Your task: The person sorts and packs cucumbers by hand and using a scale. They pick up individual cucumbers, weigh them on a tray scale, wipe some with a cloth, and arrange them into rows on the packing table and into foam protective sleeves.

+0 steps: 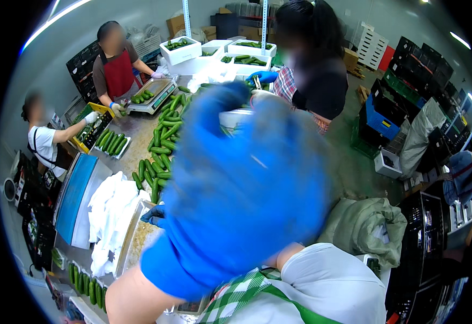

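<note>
Blue-gloved left hand [241,200], blurred and raised close to the lens, has thumb and fingers parted with nothing visible between them; its nearness suggests it is lifted toward the face. Past its wrist, dark-tipped glove fingers probably belong to the right hand [154,215], mostly hidden, so I cannot tell whether it grips anything.

Far left of the hands, a co-worker in a white top [45,143] reaches to a yellow plastic crate [79,144]. Nearer, crumpled white cloth or film [109,216] lies beside a shallow, stained metal tray [141,237], which the dark fingers overlap; contact is unclear.

Ahead and left, a co-worker in a dark red apron [118,75] stands at a flat metal scale [157,86]. Just beyond the dark fingers, loose green cucumbers [168,144] lie heaped along the metal surface [139,129], probably there to be within everyone's reach. They look smooth, glossy, slender and fairly alike.

Beyond the raised hand, white foam boxes [184,54] seem to keep more cucumbers contained. Right of it sit a grey-green woven sack [349,227] and black plastic crates [425,237].
</note>
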The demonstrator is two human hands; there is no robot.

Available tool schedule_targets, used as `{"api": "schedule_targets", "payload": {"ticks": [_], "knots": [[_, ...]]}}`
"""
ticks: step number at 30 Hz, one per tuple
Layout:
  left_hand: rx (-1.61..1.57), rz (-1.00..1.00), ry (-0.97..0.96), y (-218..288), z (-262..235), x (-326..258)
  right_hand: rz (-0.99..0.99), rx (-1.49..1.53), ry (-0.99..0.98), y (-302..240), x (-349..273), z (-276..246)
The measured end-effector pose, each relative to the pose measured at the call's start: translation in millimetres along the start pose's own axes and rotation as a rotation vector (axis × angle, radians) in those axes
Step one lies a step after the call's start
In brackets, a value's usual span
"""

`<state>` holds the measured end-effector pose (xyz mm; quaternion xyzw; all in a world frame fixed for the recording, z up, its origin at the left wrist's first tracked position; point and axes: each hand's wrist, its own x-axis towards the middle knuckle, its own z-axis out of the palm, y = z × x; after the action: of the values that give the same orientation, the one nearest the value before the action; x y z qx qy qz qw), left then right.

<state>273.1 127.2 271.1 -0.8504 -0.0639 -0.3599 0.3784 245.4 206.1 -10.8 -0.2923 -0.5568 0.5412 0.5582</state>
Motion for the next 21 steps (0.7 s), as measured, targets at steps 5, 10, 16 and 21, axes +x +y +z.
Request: {"api": "schedule_targets", "payload": {"ticks": [5,10,16,21], "knots": [[-0.442,0.153,-0.012,64.0,25.3,-20.1,0.107,0.076,-0.038,-29.4,-5.4,-2.2],[-0.562,0.233,-0.042,90.9,29.3,-27.4,0.141,-0.024,-0.037,-28.3,-11.4,-22.9],[-0.462,-0.189,-0.487,29.6,20.4,-105.5,0.108,-0.200,-0.117,-36.2,-17.5,-76.8],[-0.200,-0.960,-0.268,3.8,6.9,-214.4,0.201,-0.581,-0.236,-80.0,-13.3,-116.0]]}}
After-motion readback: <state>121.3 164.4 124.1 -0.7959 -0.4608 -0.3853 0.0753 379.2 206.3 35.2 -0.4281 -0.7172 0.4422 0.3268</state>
